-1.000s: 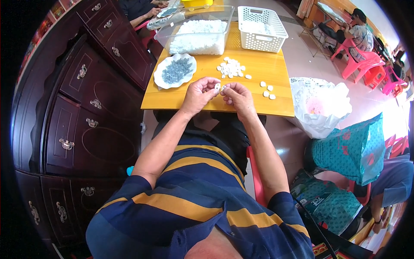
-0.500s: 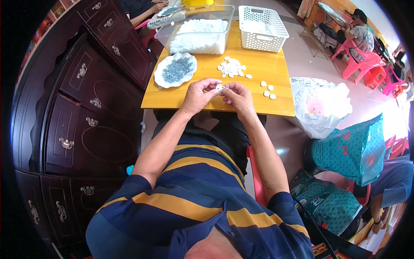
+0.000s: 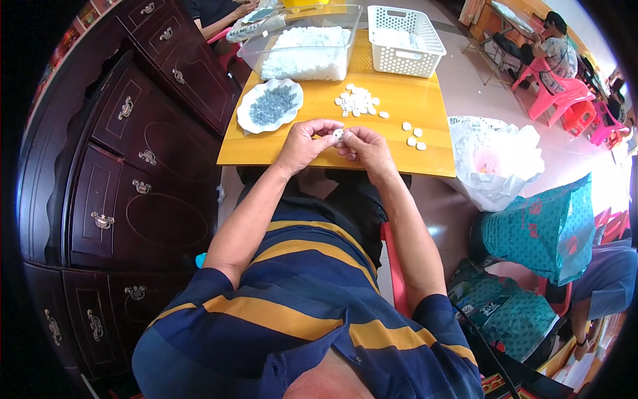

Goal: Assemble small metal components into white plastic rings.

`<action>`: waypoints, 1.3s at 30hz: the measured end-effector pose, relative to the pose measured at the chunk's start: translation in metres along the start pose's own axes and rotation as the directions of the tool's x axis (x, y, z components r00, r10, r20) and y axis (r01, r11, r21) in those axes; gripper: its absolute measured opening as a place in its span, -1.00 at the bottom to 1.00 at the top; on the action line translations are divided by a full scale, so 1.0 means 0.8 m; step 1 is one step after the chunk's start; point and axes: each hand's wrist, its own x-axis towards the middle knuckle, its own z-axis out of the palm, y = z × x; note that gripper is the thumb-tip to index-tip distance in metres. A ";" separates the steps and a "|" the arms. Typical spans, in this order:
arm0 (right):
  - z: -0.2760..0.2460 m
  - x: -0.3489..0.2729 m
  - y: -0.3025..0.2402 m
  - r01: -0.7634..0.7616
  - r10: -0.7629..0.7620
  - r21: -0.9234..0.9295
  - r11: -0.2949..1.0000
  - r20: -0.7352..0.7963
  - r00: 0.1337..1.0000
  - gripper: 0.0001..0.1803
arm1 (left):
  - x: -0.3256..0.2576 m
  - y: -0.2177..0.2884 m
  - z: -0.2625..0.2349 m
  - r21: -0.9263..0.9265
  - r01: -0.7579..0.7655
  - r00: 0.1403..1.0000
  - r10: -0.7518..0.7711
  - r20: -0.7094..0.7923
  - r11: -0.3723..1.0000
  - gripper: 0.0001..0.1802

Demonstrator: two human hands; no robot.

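A small white rounded plastic piece (image 3: pixel 338 135) with dark spots is pinched between my two hands, above the near part of the yellow wooden table (image 3: pixel 266 149). My left hand (image 3: pixel 306 143) grips it from the left with thumb and forefinger. From the other side the fingertips of my right hand (image 3: pixel 367 147) close on the same piece. Just beyond my hands lies a heap of similar white pieces (image 3: pixel 357 101). A few separate white pieces (image 3: pixel 412 141) rest to the right. On the left stands a scalloped white dish (image 3: pixel 245 112) holding small bluish-grey clear parts (image 3: pixel 272 106).
At the table's back are a clear bin (image 3: pixel 249 54) full of white pieces and a white perforated basket (image 3: pixel 405 64). White plastic bags (image 3: pixel 495 159) and teal sacks (image 3: pixel 538 233) stand at right. Dark drawers (image 3: pixel 166 219) flank the left. Other people sit nearby.
Both hands stay at nearly the same place with the white piece between them. The view has shifted very slightly; the things on the table look the same.
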 end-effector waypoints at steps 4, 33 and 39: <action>0.003 -0.001 0.000 -0.008 0.008 0.046 0.999 -0.009 1.000 -0.82 | 0.002 0.002 0.002 0.035 0.000 1.000 0.000 0.003 0.999 -0.74; 0.004 0.004 0.007 -0.016 0.027 0.206 0.978 -0.055 0.998 -0.88 | 0.005 0.015 0.024 0.543 -0.328 0.911 0.412 -0.036 0.773 -0.72; 0.000 0.002 0.006 -0.022 0.031 0.211 0.977 -0.038 0.999 -0.87 | 0.006 0.012 0.024 0.566 -0.343 0.905 0.426 -0.016 0.750 -0.73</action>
